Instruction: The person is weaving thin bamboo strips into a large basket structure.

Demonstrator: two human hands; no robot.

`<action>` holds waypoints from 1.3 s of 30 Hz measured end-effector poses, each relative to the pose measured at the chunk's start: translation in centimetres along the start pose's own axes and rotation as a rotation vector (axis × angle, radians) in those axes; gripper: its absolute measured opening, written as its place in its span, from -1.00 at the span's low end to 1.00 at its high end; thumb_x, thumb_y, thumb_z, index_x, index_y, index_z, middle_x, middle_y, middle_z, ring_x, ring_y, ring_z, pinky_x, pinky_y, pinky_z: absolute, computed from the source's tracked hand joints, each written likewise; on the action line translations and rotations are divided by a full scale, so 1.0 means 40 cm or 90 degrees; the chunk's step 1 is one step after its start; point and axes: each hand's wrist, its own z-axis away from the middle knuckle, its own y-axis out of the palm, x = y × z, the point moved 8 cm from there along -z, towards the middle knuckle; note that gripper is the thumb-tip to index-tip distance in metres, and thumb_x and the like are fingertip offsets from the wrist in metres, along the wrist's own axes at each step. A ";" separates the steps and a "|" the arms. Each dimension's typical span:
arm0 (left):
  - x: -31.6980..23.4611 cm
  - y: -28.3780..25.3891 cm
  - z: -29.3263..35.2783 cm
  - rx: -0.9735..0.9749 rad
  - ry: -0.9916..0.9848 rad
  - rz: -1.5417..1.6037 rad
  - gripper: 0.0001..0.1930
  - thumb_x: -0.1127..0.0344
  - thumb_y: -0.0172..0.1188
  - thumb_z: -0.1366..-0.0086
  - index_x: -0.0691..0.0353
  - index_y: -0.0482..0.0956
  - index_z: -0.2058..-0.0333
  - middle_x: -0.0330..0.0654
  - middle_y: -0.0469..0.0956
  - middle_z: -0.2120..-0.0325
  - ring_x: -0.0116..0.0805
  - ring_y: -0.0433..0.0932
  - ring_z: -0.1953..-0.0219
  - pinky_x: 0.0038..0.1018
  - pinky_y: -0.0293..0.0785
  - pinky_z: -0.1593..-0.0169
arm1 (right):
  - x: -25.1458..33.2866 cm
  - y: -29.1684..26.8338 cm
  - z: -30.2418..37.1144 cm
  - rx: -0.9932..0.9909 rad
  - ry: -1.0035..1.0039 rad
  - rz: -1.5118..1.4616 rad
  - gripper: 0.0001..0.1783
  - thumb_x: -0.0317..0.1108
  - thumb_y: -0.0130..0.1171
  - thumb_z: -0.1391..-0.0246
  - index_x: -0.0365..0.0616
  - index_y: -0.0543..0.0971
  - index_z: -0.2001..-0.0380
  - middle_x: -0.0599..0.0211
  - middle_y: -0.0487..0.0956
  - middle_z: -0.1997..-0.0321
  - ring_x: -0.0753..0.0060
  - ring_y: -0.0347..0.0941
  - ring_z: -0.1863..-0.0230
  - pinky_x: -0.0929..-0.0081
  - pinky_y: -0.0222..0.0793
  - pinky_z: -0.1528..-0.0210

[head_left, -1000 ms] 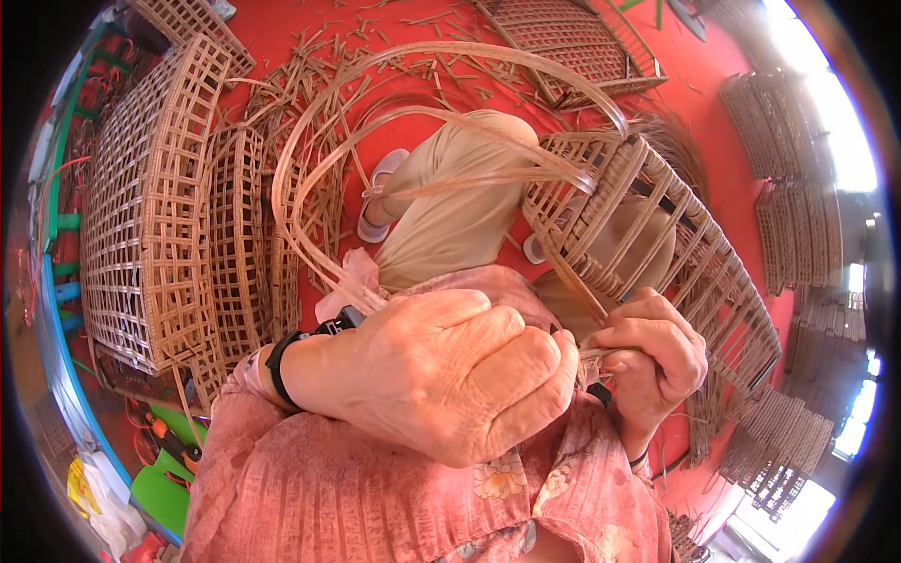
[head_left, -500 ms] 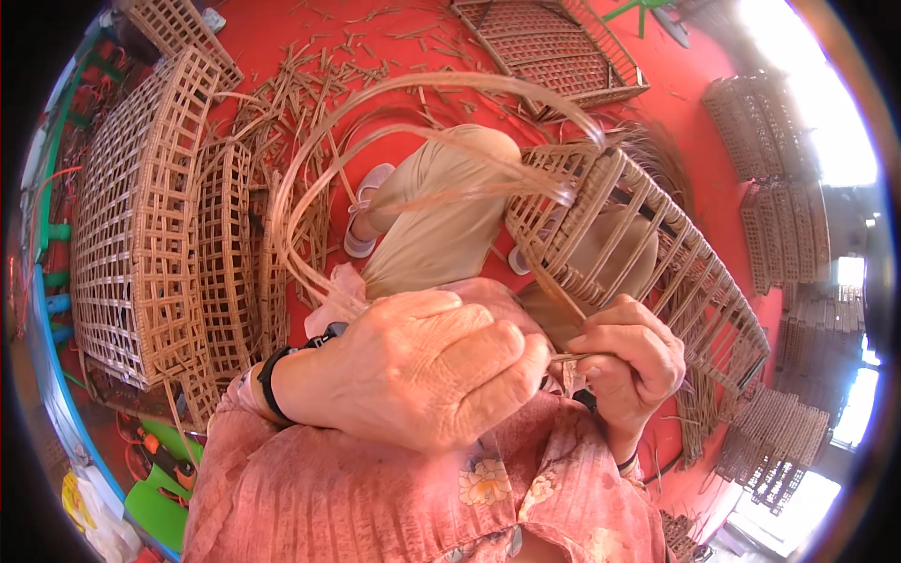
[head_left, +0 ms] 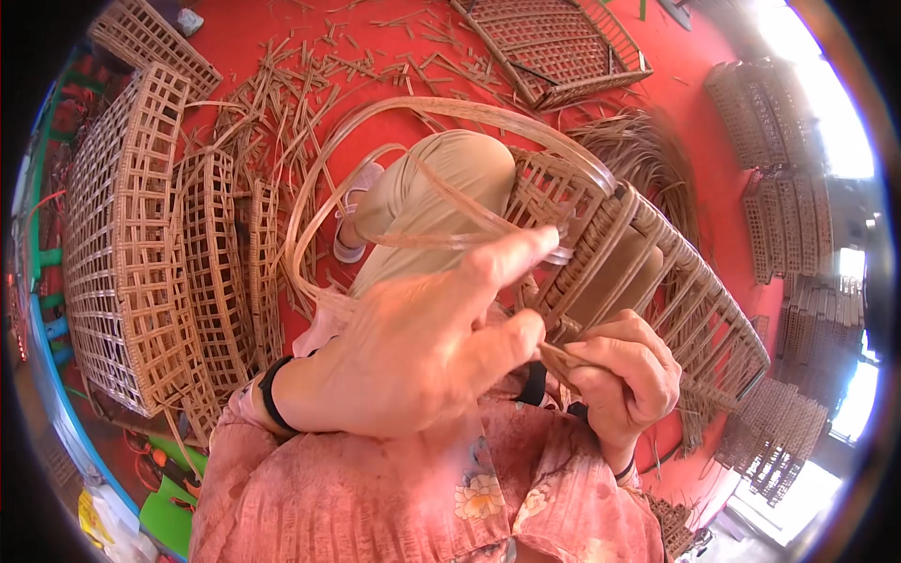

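Observation:
Thin pale rattan strips (head_left: 413, 105) loop in front of me and run to the woven edge of a rattan basket frame (head_left: 699, 267) beside my right knee. My left hand (head_left: 404, 347) is over my lap, one finger stretched out and apart from another, whose tip is near a flat strip's end. Its remaining fingers are hidden. My right hand (head_left: 624, 371) is closed, pinching that flat rattan strip (head_left: 560, 358) between thumb and forefinger.
Large open-weave baskets (head_left: 122, 253) stand at the left. Another woven panel (head_left: 554, 47) lies far off on the red floor, near scattered rattan offcuts (head_left: 300, 103). A bundle of long strips (head_left: 648, 150) lies beyond the basket frame. Stacked woven pieces (head_left: 770, 122) line the right side.
My left hand has changed from a closed shape at the strip to one finger raised and stretched away. The right hand keeps its pinch. The loops have shifted slightly.

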 end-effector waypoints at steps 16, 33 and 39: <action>0.035 0.029 0.016 0.013 0.057 0.028 -0.71 0.35 0.44 0.00 0.27 0.60 0.29 -0.15 0.53 0.39 -0.34 0.59 0.52 -0.47 0.49 0.57 | -0.052 0.022 -0.022 0.046 0.040 0.048 -0.70 -0.31 0.46 0.29 -0.28 0.65 0.47 0.19 0.58 0.55 0.30 0.48 0.60 0.48 0.31 0.57; -0.020 0.001 -0.006 0.003 -0.145 -0.026 -0.74 0.50 0.42 -0.09 0.18 0.65 0.21 -0.08 0.50 0.21 -0.38 0.53 0.50 -0.52 0.43 0.50 | -0.010 -0.016 0.002 -0.006 0.096 0.057 -0.85 -0.39 0.42 0.07 -0.18 0.66 0.42 0.28 0.58 0.54 0.32 0.49 0.55 0.45 0.35 0.51; -0.133 -0.009 -0.083 0.036 0.021 -0.161 -0.76 0.41 0.43 -0.07 0.17 0.65 0.25 -0.18 0.53 0.51 -0.29 0.54 0.55 -0.43 0.44 0.49 | 0.007 -0.081 0.018 -0.101 0.076 0.002 -0.88 -0.39 0.34 -0.10 -0.22 0.66 0.38 0.33 0.58 0.53 0.51 0.43 0.56 0.56 0.29 0.52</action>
